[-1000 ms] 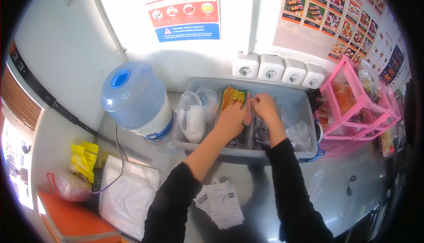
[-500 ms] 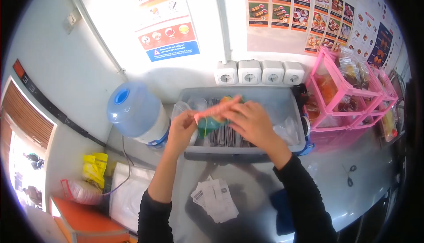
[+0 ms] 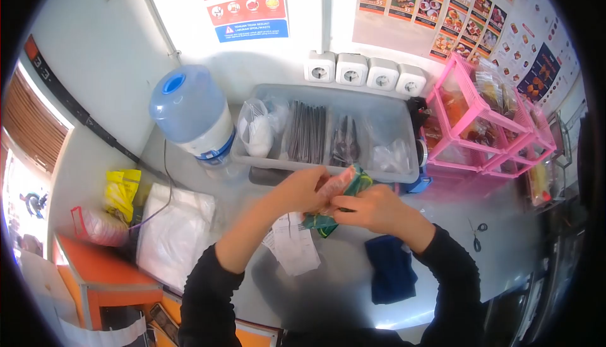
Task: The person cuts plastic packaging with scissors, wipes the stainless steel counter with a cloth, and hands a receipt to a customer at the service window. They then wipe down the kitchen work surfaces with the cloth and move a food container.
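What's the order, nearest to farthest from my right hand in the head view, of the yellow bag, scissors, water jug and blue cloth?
From your right hand:
1. Blue cloth, just below it in the picture.
2. Scissors, off to the right.
3. Water jug, left and toward the back.
4. Yellow bag, far left.

Stretched both arms (image 3: 249, 232) up from the lower edge of the view, set well apart at the bottom, slanting inward toward the middle. Wore black sleeves (image 3: 453, 284) ending partway along the forearms (image 3: 418, 230), with bare wrists (image 3: 278, 205) beyond. Held the left hand (image 3: 304, 187) and right hand (image 3: 377, 209) near each other, left slightly higher, backs upward, fingers (image 3: 346, 204) curled inward in a grip.
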### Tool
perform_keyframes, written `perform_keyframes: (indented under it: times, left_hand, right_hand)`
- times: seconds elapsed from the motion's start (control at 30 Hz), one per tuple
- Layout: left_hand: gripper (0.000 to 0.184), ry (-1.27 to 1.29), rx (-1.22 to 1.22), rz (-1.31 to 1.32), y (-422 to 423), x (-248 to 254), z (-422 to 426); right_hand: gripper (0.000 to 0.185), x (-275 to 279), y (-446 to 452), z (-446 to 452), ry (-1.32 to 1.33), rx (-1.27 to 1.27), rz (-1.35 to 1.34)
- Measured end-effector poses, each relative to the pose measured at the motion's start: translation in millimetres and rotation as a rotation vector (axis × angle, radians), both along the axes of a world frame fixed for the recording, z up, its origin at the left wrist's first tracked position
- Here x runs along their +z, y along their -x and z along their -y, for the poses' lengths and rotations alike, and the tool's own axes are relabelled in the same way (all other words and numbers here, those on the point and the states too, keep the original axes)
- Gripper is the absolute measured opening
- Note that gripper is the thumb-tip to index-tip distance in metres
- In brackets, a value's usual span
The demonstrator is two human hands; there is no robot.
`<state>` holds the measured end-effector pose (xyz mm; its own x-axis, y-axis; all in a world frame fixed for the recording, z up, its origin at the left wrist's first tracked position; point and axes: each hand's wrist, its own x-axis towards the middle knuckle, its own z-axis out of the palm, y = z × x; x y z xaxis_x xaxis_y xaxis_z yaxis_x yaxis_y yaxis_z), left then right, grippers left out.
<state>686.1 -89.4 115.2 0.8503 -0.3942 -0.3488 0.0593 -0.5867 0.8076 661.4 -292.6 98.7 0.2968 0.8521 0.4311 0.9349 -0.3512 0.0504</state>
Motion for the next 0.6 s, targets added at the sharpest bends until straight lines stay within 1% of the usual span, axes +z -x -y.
perform_keyframes:
  times: [0.03, 0.07, 0.1, 0.2, 0.3, 0.33, 0.4, 0.43, 0.47, 0.5, 0.53, 0.57, 0.6]
  left_hand:
    - [0.029, 0.023, 0.029, 0.214, -6.7, -21.0, -4.5]
    - [0.028, 0.045, 0.056, 0.432, -22.7, -59.0, -13.4]
    - [0.027, 0.066, 0.08, 0.653, -32.5, -78.1, -17.7]
    - [0.024, 0.139, 0.213, 0.123, -33.6, -39.8, -14.1]
    - [0.023, 0.303, 0.208, 0.097, -39.9, -53.0, -7.8]
    - [0.025, 0.358, 0.215, -0.024, -37.7, -41.7, -4.4]
    - [0.029, 0.294, 0.218, 0.018, -55.6, -38.7, -16.9]
    - [0.032, 0.264, 0.218, 0.035, -68.4, -41.3, -23.1]
    - [0.029, 0.13, 0.295, 0.264, -93.3, -62.8, -38.3]
    - [0.026, -0.115, 0.229, 0.542, -109.0, -69.7, -49.8]
    - [0.023, -0.363, 0.155, 0.814, -122.1, -74.3, -59.8]
    - [0.022, -0.613, 0.075, 1.083, -135.6, -82.5, -67.2]
    - [0.021, -0.683, -0.004, 1.151, -152.4, -104.8, -73.8]
  right_hand:
    - [0.019, -1.0, 1.5, 4.2, 0.041, -0.045, -0.061]
    - [0.021, -3.1, 1.7, 10.6, 0.081, -0.093, -0.118]
    - [0.022, -4.5, 1.4, 16.3, 0.118, -0.144, -0.172]
    - [0.032, -4.5, -3.7, 23.9, 0.067, -0.327, -0.313]
    - [0.032, -6.6, -14.6, 7.5, -0.09, -0.349, -0.438]
    - [0.031, -16.0, -24.1, 5.2, -0.103, -0.355, -0.449]
    - [0.028, -41.9, -48.9, 6.4, -0.132, -0.37, -0.475]
    - [0.026, -42.6, -59.2, 6.5, -0.18, -0.391, -0.469]
    - [0.025, -42.9, -69.7, 6.8, -0.228, -0.415, -0.466]
    - [0.023, -44.1, -81.1, 7.1, -0.275, -0.442, -0.464]
    - [0.027, -49.1, -96.9, 6.7, -0.305, -0.438, -0.437]
    - [0.026, -50.0, -110.1, 2.3, -0.328, -0.441, -0.423]
    - [0.026, -49.6, -122.8, -4.0, -0.349, -0.445, -0.408]
